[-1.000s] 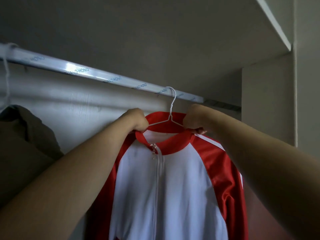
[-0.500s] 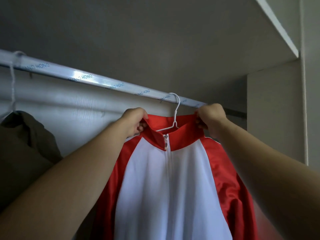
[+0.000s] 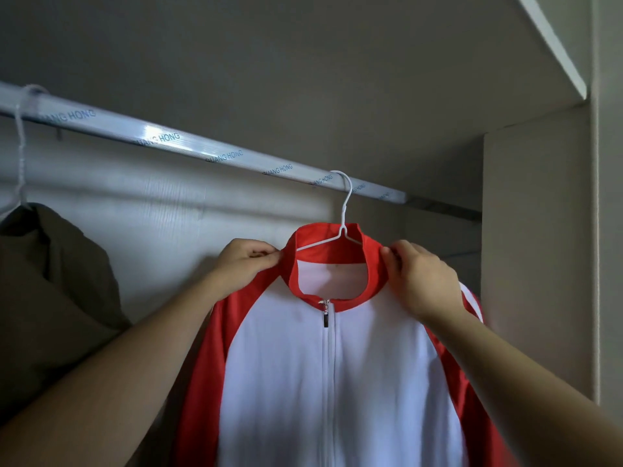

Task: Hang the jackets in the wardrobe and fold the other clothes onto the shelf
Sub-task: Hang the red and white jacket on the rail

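A red-and-white zip-up jacket (image 3: 337,382) hangs at the centre of the frame on a thin white wire hanger (image 3: 344,210), hooked over the silver metal wardrobe rail (image 3: 161,139) that slants from upper left toward the right. The jacket's long axis runs straight down, with the red stand-up collar (image 3: 372,271) uppermost and the zipped front facing the camera. The left hand (image 3: 242,264) pinches the collar's left edge and the right hand (image 3: 421,281) its right edge (fingers of both curled on the cloth). Two garments share the one rail. The second is an olive-brown garment (image 3: 57,298) at the left edge, on its own white hanger (image 3: 20,153), making two hangers in all.
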